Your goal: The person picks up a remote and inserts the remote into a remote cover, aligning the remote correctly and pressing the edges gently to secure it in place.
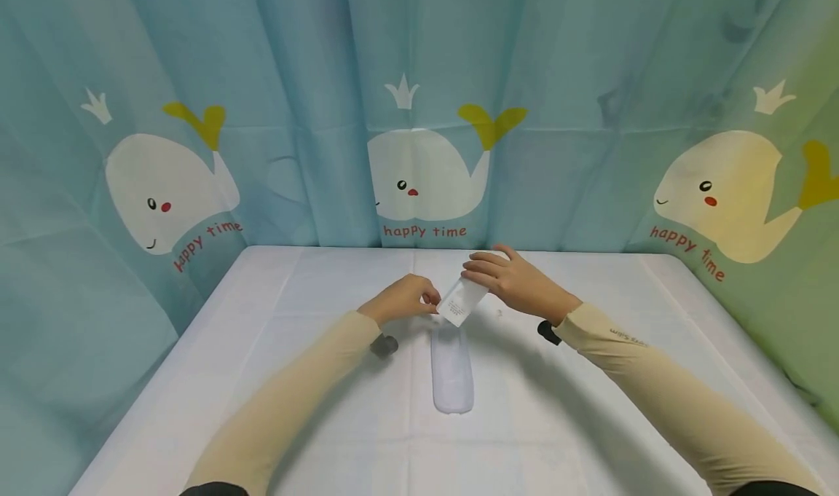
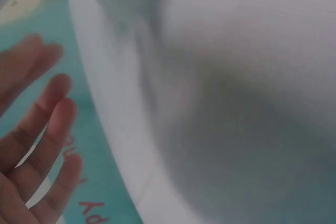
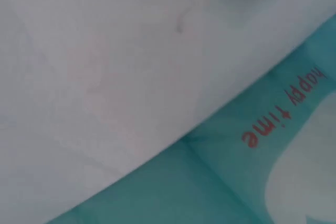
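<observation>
A pale tray (image 1: 452, 372) lies 6 o'clock and table edge (image 1: 432, 251) 12 from the white packet (image 1: 460, 304) the right hand (image 1: 522, 283) holds; I can't tell if the bent left hand (image 1: 403, 297) grips.

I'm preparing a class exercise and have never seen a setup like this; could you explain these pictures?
There is no robot: a person works with two bare hands. The wide picture comes from a camera worn on the head; the other two come from one on each wrist. On the white table lies a pale oblong tray-like object. The right hand holds a small white packet with printed text. The left hand is at its corner; whether it grips is unclear. Behind hangs a whale-print curtain.
</observation>
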`<state>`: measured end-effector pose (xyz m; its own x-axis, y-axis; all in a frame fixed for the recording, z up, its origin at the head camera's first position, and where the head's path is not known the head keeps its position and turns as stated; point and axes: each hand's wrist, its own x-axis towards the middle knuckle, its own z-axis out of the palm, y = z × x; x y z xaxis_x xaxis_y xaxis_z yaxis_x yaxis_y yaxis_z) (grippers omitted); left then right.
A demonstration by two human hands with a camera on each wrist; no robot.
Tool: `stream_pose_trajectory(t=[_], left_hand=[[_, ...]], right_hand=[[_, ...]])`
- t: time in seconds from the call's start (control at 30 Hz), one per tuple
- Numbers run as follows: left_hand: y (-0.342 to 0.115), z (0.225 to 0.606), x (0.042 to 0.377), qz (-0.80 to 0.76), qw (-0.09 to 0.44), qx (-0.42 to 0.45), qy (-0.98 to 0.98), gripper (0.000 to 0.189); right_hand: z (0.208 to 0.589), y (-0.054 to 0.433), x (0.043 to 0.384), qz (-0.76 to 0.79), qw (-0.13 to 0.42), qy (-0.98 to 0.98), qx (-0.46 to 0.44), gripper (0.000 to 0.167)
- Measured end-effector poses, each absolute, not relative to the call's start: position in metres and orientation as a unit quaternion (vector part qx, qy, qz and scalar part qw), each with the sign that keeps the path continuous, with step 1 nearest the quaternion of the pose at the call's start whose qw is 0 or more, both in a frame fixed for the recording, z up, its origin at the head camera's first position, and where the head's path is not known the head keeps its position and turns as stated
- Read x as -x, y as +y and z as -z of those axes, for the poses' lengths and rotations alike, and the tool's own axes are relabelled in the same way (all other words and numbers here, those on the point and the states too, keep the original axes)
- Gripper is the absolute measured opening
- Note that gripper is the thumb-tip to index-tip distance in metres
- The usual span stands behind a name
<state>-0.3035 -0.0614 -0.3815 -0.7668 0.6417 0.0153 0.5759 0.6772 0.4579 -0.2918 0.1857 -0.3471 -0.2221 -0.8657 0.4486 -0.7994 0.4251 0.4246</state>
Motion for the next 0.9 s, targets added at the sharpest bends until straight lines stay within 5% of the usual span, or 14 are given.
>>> stream_pose_trajectory(t=[0.37,0.9], left_hand=[[-0.046,0.399,0.317,-0.242,0.168,-0.318,0.901,0.02],[-0.041,0.405,0.318,-0.243,0.17,-0.332,0.895,0.018]], right_hand=[[0.363,0.18,0.291,0.076,0.297,-0.767,-0.563,0.047],[0.37,0.177,0.288,0.106,0.291,-0.757,-0.576,0.044]])
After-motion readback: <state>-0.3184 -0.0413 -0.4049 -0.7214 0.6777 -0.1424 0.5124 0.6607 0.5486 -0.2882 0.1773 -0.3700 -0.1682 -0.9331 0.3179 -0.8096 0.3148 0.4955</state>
